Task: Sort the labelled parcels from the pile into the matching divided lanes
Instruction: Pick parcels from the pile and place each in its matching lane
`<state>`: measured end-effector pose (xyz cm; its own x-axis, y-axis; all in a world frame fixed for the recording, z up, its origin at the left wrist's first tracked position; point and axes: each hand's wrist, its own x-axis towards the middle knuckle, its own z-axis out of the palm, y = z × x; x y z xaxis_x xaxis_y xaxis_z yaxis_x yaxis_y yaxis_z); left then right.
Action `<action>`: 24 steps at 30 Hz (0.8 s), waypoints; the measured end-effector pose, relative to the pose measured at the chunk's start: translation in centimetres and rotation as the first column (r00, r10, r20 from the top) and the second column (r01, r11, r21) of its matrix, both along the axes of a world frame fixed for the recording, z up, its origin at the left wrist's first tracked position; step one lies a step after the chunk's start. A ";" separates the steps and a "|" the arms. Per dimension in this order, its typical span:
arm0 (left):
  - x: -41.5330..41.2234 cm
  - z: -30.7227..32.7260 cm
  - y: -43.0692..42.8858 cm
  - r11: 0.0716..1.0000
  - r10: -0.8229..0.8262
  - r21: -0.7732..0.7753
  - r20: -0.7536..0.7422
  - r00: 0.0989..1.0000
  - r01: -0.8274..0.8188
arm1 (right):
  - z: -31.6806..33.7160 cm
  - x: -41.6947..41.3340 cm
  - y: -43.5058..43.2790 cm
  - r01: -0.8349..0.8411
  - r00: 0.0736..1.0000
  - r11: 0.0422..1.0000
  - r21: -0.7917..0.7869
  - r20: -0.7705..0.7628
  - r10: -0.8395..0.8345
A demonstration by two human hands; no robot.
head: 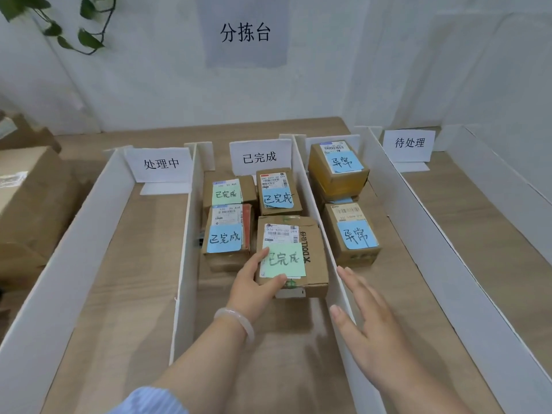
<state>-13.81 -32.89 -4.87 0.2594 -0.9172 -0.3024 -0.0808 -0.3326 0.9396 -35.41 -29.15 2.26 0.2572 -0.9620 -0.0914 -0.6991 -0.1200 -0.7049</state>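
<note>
Nearest us, our left hand (254, 283) grips the near-left corner of a cardboard parcel (294, 258) with a green note, thumb on top, fingers hidden behind its side; our right hand (363, 312) hovers flat and open, holding nothing, just right of the parcel, over the white divider (325, 234); the parcel lies in the middle lane, marked by a sign (259, 157) reading 已完成; three more labelled boxes (227, 234) lie beyond it; farther right, two boxes with blue notes (352, 231) occupy the next lane; the far-left lane sign (161, 163) reads 处理中.
</note>
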 end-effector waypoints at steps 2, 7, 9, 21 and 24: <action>-0.4 -0.9 -0.3 1.000 0.005 0.023 0.022 1.000 -0.005 | -0.3 -0.1 -0.3 -0.005 1.000 1.000 0.018 -0.008 0.005; -0.7 -3.4 -1.5 0.993 0.030 0.109 0.148 0.989 -0.046 | -1.3 -0.9 -0.9 -0.039 0.999 0.998 0.038 -0.022 0.040; -0.6 -4.4 -2.1 0.990 -0.031 0.140 0.229 0.973 -0.002 | -1.8 -1.0 -0.9 -0.059 0.997 0.997 0.057 -0.039 0.062; -0.9 -4.5 -4.5 0.939 -0.293 0.329 0.608 0.738 0.101 | -3.3 -1.6 -1.6 -0.156 0.947 0.985 0.068 -0.274 0.169; -1.1 -2.0 -1.8 0.953 -0.295 0.266 0.709 0.641 0.145 | -2.8 -1.5 -1.4 -0.210 0.917 0.978 0.015 -0.345 0.202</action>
<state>-14.89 -34.72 -6.90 0.2616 -0.9300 -0.2581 -0.8084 -0.3572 0.4679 -36.92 -30.52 -0.59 0.4064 -0.8940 -0.1886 -0.8556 -0.2999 -0.4220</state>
